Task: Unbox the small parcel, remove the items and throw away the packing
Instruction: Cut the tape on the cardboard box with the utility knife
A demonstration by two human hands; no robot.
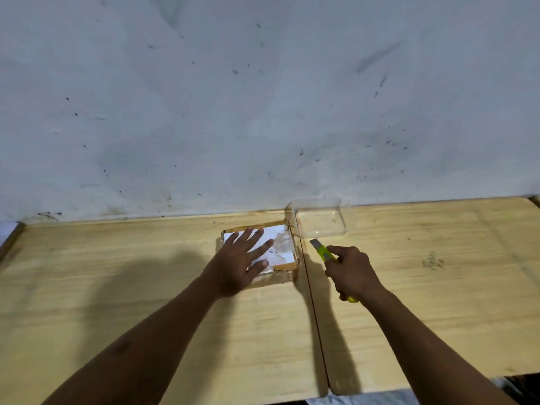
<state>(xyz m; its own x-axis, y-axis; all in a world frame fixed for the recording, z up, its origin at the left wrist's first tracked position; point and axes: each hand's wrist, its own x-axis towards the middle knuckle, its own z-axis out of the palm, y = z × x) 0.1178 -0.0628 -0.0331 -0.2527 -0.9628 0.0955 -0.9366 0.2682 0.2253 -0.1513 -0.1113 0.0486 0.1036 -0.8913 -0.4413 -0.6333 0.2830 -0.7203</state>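
Observation:
A small flat cardboard parcel (283, 247) with a white label and clear tape lies on the wooden table, close to the wall. My left hand (244, 258) rests flat on its top with fingers spread, pressing it down. My right hand (352, 271) is closed around a yellow-green utility knife (323, 251), blade out and pointing up-left toward the parcel's right edge. The blade tip hangs a short way right of the box, not touching it.
A clear plastic container (318, 217) stands against the wall just behind and right of the parcel. Two wooden tabletops (117, 287) meet at a seam (312, 302) running toward me beside the box. A stained white wall (263, 97) bounds the far side.

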